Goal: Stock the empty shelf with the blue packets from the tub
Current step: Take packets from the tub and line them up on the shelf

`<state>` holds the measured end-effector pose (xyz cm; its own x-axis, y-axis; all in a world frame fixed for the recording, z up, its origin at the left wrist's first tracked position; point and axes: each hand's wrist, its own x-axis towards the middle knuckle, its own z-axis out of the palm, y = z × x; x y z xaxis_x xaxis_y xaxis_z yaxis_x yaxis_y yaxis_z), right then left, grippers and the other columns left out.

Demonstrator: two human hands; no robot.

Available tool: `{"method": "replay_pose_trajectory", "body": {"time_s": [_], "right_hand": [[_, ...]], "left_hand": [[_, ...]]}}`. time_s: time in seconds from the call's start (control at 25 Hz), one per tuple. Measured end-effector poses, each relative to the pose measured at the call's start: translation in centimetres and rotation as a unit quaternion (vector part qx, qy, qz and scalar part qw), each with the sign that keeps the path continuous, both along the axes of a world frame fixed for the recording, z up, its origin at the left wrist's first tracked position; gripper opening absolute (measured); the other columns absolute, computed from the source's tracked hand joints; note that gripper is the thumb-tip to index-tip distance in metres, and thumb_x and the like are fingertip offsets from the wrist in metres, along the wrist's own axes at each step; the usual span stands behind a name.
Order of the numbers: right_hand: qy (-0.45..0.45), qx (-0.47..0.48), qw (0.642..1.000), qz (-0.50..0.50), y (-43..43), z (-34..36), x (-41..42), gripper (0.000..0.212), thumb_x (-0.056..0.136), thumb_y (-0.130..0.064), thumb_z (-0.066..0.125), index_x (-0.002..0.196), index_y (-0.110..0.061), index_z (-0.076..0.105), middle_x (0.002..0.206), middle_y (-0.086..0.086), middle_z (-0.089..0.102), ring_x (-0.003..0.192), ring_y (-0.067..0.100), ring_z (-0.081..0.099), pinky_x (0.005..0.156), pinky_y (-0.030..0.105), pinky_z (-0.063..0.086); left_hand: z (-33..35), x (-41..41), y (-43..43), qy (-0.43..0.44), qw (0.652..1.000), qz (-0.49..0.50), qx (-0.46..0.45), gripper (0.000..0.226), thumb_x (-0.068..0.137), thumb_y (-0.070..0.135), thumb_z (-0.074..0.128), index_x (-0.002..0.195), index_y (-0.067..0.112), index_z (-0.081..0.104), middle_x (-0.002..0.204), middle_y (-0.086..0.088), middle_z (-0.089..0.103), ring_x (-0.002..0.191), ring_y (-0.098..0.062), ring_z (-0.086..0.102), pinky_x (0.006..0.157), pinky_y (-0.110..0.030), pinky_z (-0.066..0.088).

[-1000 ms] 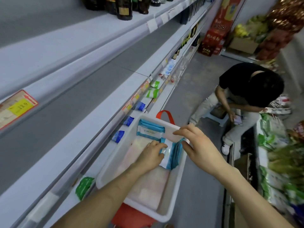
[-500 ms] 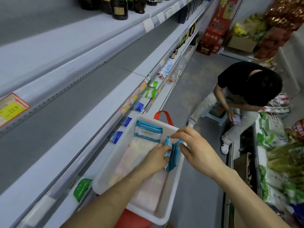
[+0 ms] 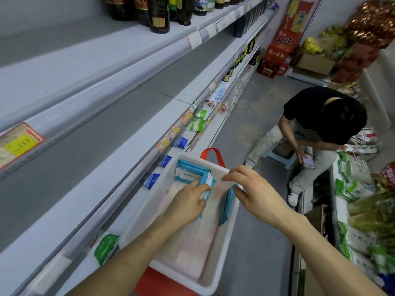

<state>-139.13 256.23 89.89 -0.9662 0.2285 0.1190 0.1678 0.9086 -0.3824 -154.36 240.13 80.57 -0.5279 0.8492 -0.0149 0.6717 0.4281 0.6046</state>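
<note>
In my tub: left hand grips blue packet, right hand pinches second packet. Shelf tag: 13.9.

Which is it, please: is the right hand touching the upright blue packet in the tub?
Touching. The head view shows the right hand pinching the upright blue packet by its top edge.

One white tub holds three blue packets. On the lower shelf just left of the tub lie three small dark-blue packs and one green pack; two more green packs lie farther beyond the tub.
</note>
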Motion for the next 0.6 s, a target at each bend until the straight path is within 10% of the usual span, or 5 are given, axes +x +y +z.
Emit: {"method": "replay_pose_trajectory", "body": {"time_s": [0.6], "right_hand": [[-0.235,0.08,0.948,0.201,4.4,-1.7,-4.4,0.025,0.092,-0.019,0.052,0.108,-0.034,0.063,0.11,-0.018,0.063,0.101,0.007,0.06,0.092,0.033,0.053]], "left_hand": [[4.6,-2.7,-9.2,0.086,0.994,0.067,0.019,0.042,0.094,0.015,0.059,0.134,0.027,0.06,0.109,0.004,0.05,0.103,-0.021,0.058,0.082,-0.043,0.052]]}}
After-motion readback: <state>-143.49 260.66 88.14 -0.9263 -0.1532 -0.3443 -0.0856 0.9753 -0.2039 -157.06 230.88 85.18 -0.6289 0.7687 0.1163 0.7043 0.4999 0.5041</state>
